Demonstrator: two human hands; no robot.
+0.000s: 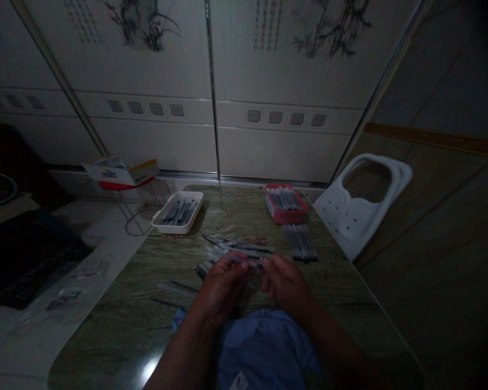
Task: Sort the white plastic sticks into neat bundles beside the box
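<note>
- The left hand (224, 279) pinches a slim, translucent plastic pen-like tube (255, 264) between thumb and fingers.
- The right hand (288, 280) grips its dark end; the tube spans both hands.
- Loose translucent-and-black plastic pens (244, 247) lie just beyond the hands.

Left hand (226, 275), right hand (285, 277), both pinching

Slim piece (255, 264): left fingers (239, 268) and right fingers (270, 266) are covering much of it, and its detail is blurring in the gloom!
Blue cloth (264, 349): it's running off the bottom edge, left forearm (187, 336) hiding part.
Counter (122, 309): its near side is dropping out below.
Door lettering (267, 24): showing too small to read.
</note>
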